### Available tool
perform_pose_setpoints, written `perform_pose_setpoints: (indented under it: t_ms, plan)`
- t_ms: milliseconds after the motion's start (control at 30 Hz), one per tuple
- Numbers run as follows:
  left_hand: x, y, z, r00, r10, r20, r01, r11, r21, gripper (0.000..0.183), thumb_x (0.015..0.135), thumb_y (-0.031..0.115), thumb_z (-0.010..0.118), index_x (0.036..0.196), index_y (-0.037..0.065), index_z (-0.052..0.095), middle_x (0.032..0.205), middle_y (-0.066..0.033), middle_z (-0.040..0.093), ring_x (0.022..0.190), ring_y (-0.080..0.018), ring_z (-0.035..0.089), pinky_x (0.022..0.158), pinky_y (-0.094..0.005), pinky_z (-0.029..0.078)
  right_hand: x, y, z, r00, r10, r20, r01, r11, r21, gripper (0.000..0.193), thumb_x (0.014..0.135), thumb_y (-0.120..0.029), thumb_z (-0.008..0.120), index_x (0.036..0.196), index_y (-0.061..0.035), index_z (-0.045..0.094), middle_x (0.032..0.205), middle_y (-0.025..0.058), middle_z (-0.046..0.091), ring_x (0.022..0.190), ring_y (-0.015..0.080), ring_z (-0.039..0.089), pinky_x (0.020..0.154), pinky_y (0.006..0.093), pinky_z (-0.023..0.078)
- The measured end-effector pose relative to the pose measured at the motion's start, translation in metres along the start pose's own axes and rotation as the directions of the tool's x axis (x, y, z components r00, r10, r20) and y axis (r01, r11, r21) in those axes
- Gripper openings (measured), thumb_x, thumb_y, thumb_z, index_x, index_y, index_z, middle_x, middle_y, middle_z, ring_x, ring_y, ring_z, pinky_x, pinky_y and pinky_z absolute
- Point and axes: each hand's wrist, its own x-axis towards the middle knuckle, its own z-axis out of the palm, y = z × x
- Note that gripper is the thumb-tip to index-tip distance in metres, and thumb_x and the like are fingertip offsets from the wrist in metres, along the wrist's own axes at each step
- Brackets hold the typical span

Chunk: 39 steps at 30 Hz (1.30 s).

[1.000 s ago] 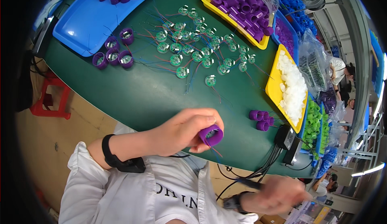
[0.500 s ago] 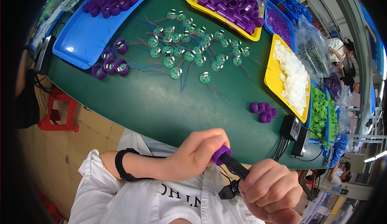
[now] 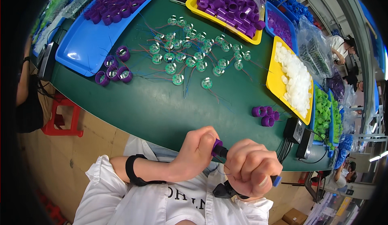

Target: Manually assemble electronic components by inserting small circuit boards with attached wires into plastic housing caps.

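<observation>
Close to my body, at the table's front edge, my left hand (image 3: 197, 152) is closed round a small purple plastic cylinder (image 3: 217, 143). My right hand (image 3: 252, 166) grips a black rod-shaped tool (image 3: 220, 151), whose front end meets the open end of the cylinder. A blue tip (image 3: 276, 181) of the tool sticks out behind my right fist. Thin dark wires hang between the two hands; where they start is hidden. On the table beyond lie several round green circuit boards (image 3: 178, 79) with white connectors and red and blue wires.
Purple cylinders with boards stand in a blue tray (image 3: 76, 55) and beside it. A yellow tray (image 3: 194, 5) holds empty purple cylinders, another yellow tray (image 3: 275, 77) white discs. Several purple cylinders (image 3: 267, 121) stand near a black power box (image 3: 294, 130). A person sits at left.
My right hand has moved left and turned, closing in on my left hand. Less of the black shaft shows between them, and the tool's blue tip has come into view.
</observation>
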Motion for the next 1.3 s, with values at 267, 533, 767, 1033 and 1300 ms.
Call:
perform_pose_setpoints:
  t_ms: [267, 533, 767, 1033, 1300]
  plan:
    - [0.011, 0.035, -0.005, 0.808, 0.574, 0.133, -0.573, 0.712, 0.407, 0.019, 0.079, 0.017, 0.068, 0.079, 0.003, 0.054, 0.057, 0.0009, 0.046, 0.045, -0.0050, 0.040, 0.040, -0.0241, 0.032, 0.009, -0.024, -0.007, 0.877, -0.312, -0.366, 0.351, 0.935, 0.045, 0.049, 0.097, -0.030, 0.041, 0.053, -0.0122, 0.030, 0.047, -0.0002, 0.037, 0.039, 0.0101, 0.042, 0.036, 0.0231, 0.027]
    - [0.001, 0.039, -0.008, 0.536, 0.753, 0.382, -0.570, -0.011, 0.821, 0.028, 0.061, 0.013, 0.077, 0.071, 0.001, 0.053, 0.058, -0.0058, 0.048, 0.043, -0.0181, 0.048, 0.037, -0.0288, 0.035, -0.013, -0.031, -0.029, 0.909, -0.146, -0.391, 0.162, 0.987, 0.008, 0.052, 0.099, -0.032, 0.035, 0.050, -0.0126, 0.031, 0.049, 0.0007, 0.038, 0.039, 0.0103, 0.039, 0.035, 0.0220, 0.021]
    - [0.019, 0.043, -0.005, 0.727, 0.580, 0.368, -0.668, 0.474, 0.574, 0.034, 0.070, 0.013, 0.074, 0.091, 0.000, 0.051, 0.080, -0.0107, 0.056, 0.067, -0.0254, 0.057, 0.057, -0.0324, 0.045, -0.022, -0.043, -0.046, 0.921, -0.179, -0.345, 0.147, 0.982, -0.118, 0.052, 0.098, -0.030, 0.037, 0.050, -0.0126, 0.032, 0.048, 0.0003, 0.039, 0.038, 0.0103, 0.041, 0.033, 0.0209, 0.020]
    - [0.097, -0.016, 0.013, 0.724, 0.403, 0.560, -0.665, 0.196, 0.721, 0.041, 0.069, 0.015, 0.074, 0.102, 0.005, 0.051, 0.103, -0.0106, 0.053, 0.096, -0.0291, 0.050, 0.077, -0.0392, 0.045, -0.028, -0.050, -0.059, 0.894, -0.170, -0.415, 0.132, 0.984, -0.118, 0.049, 0.093, -0.022, 0.047, 0.048, -0.0114, 0.031, 0.046, 0.0015, 0.040, 0.035, 0.0117, 0.041, 0.032, 0.0214, 0.020]
    - [0.111, 0.030, 0.047, 0.606, 0.463, 0.647, -0.691, -0.095, 0.716, 0.042, 0.068, 0.018, 0.071, 0.102, 0.000, 0.054, 0.102, -0.0153, 0.050, 0.092, -0.0286, 0.050, 0.076, -0.0375, 0.046, -0.031, -0.060, -0.085, 0.869, -0.189, -0.458, 0.128, 0.979, -0.160, 0.047, 0.092, -0.016, 0.046, 0.046, -0.0100, 0.033, 0.044, 0.0025, 0.039, 0.035, 0.0124, 0.041, 0.032, 0.0220, 0.020]
